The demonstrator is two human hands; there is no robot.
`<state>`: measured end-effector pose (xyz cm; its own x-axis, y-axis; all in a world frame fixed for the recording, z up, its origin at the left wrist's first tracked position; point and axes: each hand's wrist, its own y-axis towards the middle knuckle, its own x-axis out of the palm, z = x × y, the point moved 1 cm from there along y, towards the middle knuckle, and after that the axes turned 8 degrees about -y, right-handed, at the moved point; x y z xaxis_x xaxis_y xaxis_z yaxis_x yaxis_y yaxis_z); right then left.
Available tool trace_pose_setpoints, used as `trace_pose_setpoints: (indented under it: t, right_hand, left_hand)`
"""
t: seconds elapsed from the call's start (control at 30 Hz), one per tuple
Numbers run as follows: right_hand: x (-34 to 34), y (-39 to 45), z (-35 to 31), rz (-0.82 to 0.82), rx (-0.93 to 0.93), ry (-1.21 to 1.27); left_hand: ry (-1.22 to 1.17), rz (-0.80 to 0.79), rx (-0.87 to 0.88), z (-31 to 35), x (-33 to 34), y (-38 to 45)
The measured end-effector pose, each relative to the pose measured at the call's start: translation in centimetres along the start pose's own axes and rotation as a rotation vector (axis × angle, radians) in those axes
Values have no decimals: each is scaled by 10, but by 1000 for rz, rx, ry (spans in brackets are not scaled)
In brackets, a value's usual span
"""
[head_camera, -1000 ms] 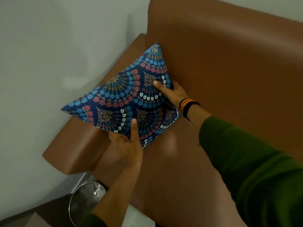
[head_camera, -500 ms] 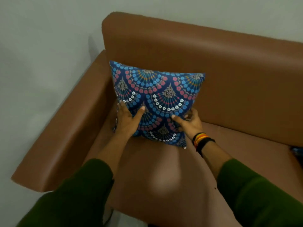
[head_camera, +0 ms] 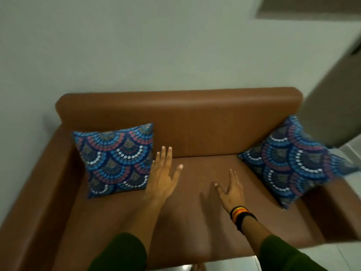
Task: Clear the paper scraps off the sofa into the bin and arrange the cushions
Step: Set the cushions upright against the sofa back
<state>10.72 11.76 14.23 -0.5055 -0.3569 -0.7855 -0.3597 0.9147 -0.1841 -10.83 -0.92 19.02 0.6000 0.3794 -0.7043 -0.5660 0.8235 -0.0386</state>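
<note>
A brown leather sofa (head_camera: 195, 130) fills the view. One blue patterned cushion (head_camera: 115, 159) leans upright in the left corner against the backrest. A second matching cushion (head_camera: 293, 163) rests tilted in the right corner, partly over the armrest. My left hand (head_camera: 164, 173) hovers open just right of the left cushion, fingers spread, holding nothing. My right hand (head_camera: 231, 187), with bands on its wrist, is open over the middle of the seat. I see no paper scraps on the seat. The bin is out of view.
A pale wall (head_camera: 156, 45) stands behind the sofa. A grey door or panel (head_camera: 332, 98) rises at the right behind the right armrest. Light floor tiles (head_camera: 351, 153) show at the far right and below the seat's front edge.
Both hands have let go of the left cushion, which now stands in the corner. The hands have drawn back open over the seat. The view has pulled back, showing the whole sofa and the second cushion.
</note>
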Motion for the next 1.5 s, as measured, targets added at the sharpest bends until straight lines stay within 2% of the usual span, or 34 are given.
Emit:
trace_pose_setpoints:
  t: [0.17, 0.33, 0.47, 0.57, 0.73, 0.87, 0.97, 1.1, 1.23, 1.37, 1.5]
  right_hand:
    - [-78, 43, 55, 161, 339, 295]
    - [-123, 93, 145, 306, 636, 544]
    - [-156, 139, 223, 405, 766, 710]
    - [-167, 168, 266, 389, 800, 751]
    - [-166, 210, 298, 357, 771, 851]
    - [-158, 228, 308, 361, 783, 863]
    - [-156, 229, 307, 376, 733, 846]
    - [-165, 223, 278, 347, 594, 839]
    - [-175, 246, 239, 141, 428, 794]
    - [-167, 294, 192, -51, 249, 697]
    - [-136, 332, 178, -155, 179, 614]
  left_hand:
    - [18, -117, 141, 93, 54, 43]
    - [3, -220, 92, 147, 151, 108]
    - [-15, -302, 47, 192, 253, 164]
    - [-32, -412, -9, 226, 321, 206]
    - [-101, -462, -129, 262, 398, 265]
    - [-254, -564, -161, 263, 429, 302]
    - [-404, -568, -261, 258, 434, 315]
    - [-484, -483, -335, 229, 401, 301]
    - [-660, -173, -426, 204, 324, 247]
    - [-775, 50, -540, 165, 285, 226]
    - [-755, 118, -559, 136, 285, 223]
